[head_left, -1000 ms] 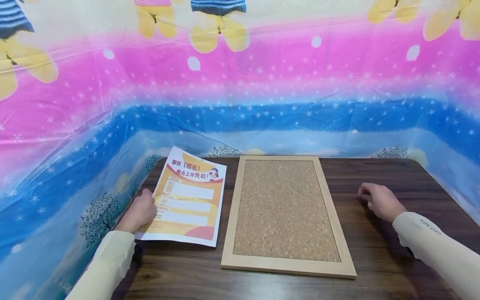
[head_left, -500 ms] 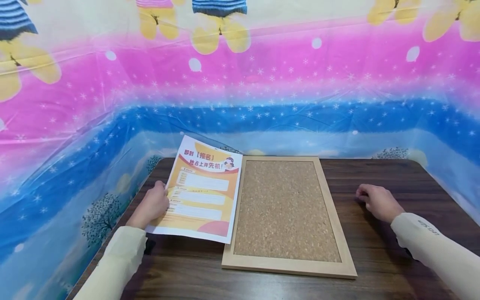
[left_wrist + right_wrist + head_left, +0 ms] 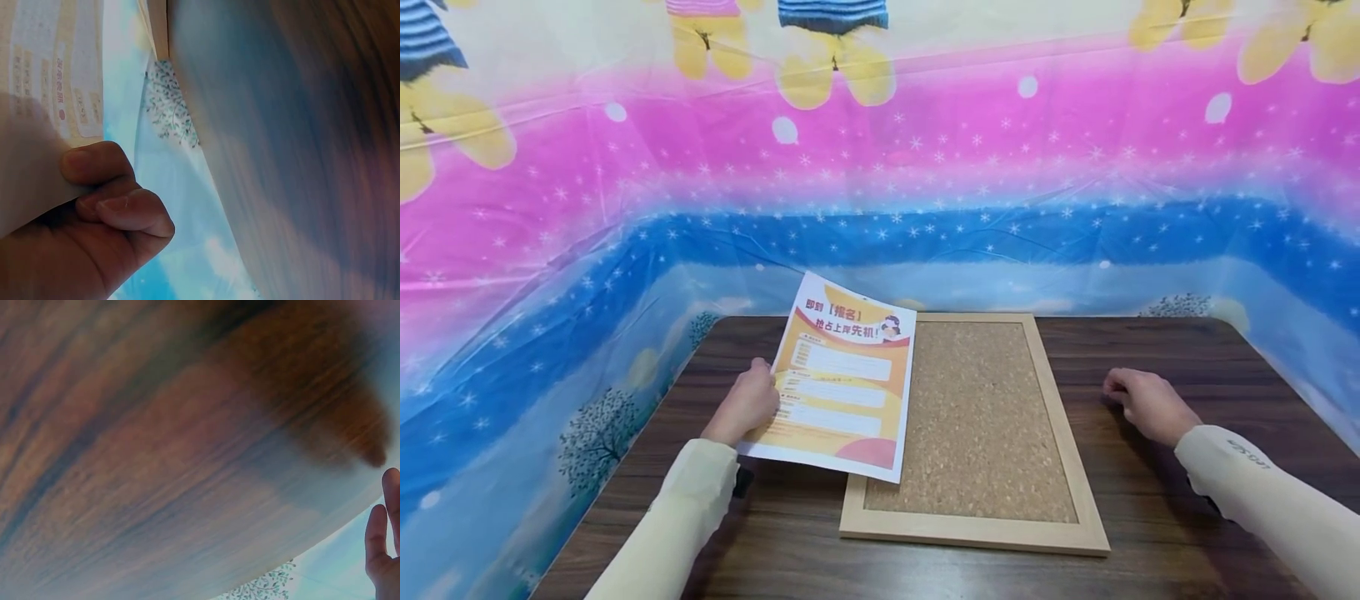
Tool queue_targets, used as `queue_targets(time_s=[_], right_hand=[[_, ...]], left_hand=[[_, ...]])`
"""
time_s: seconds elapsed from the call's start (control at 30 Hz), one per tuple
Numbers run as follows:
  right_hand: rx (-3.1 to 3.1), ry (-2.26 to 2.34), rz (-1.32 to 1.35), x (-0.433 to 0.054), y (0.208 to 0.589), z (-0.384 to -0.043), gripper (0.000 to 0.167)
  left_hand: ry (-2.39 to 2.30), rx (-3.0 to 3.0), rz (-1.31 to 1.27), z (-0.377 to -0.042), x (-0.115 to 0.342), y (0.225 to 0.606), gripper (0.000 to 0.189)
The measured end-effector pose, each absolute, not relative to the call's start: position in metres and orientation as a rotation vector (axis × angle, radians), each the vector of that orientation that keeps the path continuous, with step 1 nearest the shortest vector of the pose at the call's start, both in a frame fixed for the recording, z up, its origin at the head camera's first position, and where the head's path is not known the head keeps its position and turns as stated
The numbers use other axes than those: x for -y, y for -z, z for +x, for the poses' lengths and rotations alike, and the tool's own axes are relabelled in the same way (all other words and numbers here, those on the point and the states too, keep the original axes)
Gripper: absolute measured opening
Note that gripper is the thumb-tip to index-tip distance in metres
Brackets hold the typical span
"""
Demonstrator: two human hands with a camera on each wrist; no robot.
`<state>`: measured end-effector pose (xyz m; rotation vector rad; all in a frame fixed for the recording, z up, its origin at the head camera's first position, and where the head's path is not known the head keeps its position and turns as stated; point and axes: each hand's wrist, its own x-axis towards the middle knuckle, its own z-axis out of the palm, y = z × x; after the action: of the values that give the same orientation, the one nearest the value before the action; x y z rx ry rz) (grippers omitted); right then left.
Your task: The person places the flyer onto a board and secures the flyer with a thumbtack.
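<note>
The sheet (image 3: 846,383) is orange, yellow and white, the corkboard (image 3: 988,417) speckled tan, the table (image 3: 1150,517) streaked dark brown.

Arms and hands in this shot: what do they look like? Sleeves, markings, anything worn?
Bare, ungloved left hand and right hand. Left sleeve and right sleeve are pale cream and reach the wrists. Small dark lettering marks the right one near the cuff. Something dark shows under each cuff; too little is visible to identify it.

Bright head view — pale glare on the tabletop (image 3: 955,573), soft shadow by the right hand (image 3: 1152,407) — while both wrist views run dimmer, hazy, blurred!
</note>
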<state>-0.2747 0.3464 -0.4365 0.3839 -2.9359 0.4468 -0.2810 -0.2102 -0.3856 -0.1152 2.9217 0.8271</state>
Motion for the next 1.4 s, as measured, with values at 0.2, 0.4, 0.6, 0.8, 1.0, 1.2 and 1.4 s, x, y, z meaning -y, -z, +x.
queue_targets(time_s=[0.2, 0.4, 0.6, 0.8, 1.0, 1.2, 1.4], right_hand=[[2.939, -0.447, 0.390, -0.347, 0.437, -0.274, 0.019], [2.949, -0.444, 0.380, -0.349, 0.435, -0.271, 0.019], [2.944, -0.436, 0.375, -0.349, 0.434, -0.271, 0.019], [2.956, -0.450, 0.355, -0.345, 0.436, -0.271, 0.019], [2.936, -0.451, 0.386, -0.343, 0.436, -0.273, 0.019], [2.891, -0.431, 0.429, -0.342, 0.430, -0.275, 0.020], [2.864, -0.443, 0.479, -0.339, 0.423, -0.278, 0.021]], left_hand=[[-0.825, -2.914, -0.110, -0.284, 0.197, 0.389, 0.040], [-0.811, -2.895, -0.114, -0.289, 0.190, 0.392, 0.043], [-0.803, -2.883, -0.135, -0.294, 0.181, 0.394, 0.043], [-0.761, -2.895, -0.099, -0.297, 0.167, 0.396, 0.050], [-0.762, -2.899, -0.066, -0.301, 0.153, 0.398, 0.052], [-0.746, -2.896, -0.046, -0.301, 0.141, 0.402, 0.053], [-0.701, -2.890, -0.060, -0.302, 0.125, 0.403, 0.054]])
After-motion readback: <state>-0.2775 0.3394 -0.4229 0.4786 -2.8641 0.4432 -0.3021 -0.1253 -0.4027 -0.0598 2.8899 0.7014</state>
